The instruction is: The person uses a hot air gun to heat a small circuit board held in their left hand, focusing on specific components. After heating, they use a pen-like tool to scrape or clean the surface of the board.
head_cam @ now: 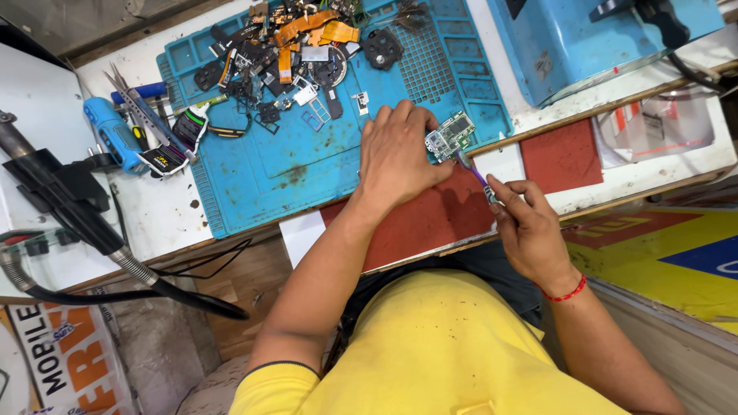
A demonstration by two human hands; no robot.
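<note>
**Brush on board**

Left hand point(396, 154) pins green board point(450, 135) flat at blue mat's point(307, 161) near edge, fingers closed on it; right hand point(530, 227) pinches purple brush point(477, 175), bristles touching board; parts pile point(292, 54) at mat's far side.

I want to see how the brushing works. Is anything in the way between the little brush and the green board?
Nothing visible is. The right hand holds the purple brush with its head right at the edge of the green circuit board, which the left hand steadies on the blue mat. The loose parts lie farther back.
</note>
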